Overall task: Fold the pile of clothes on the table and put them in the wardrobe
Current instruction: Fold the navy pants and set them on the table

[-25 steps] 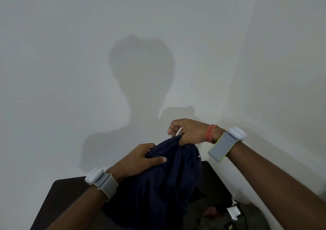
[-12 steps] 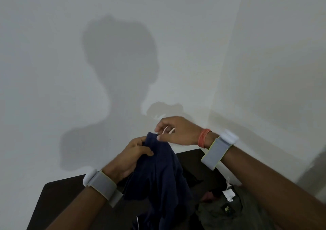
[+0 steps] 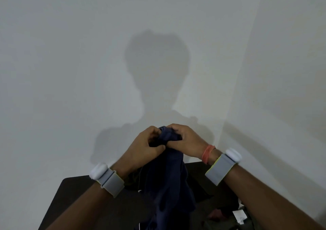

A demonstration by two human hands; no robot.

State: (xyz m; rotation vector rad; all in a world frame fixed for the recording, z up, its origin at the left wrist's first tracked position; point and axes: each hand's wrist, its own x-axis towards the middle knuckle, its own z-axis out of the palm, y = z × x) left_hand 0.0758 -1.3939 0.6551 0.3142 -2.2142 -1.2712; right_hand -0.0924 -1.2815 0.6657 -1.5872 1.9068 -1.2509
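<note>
A navy blue garment (image 3: 169,185) hangs down over the dark table (image 3: 74,192), held up by its top edge. My left hand (image 3: 146,145) grips the bunched top of the cloth from the left. My right hand (image 3: 185,139) grips the same bunch from the right, and the two hands touch each other. The garment's lower part runs out of the frame at the bottom. More clothes lie in a dark pile (image 3: 227,217) at the table's right, among them an olive piece with a white tag (image 3: 239,216).
A plain white wall stands directly behind the table, with a wall corner (image 3: 234,106) to the right. My shadow falls on the wall. Grey bands with white pods sit on both wrists. No wardrobe is in view.
My hands have come together at the garment's top, and both now clutch the bunched cloth. The view has shifted, so the shadow on the wall sits more to the centre.
</note>
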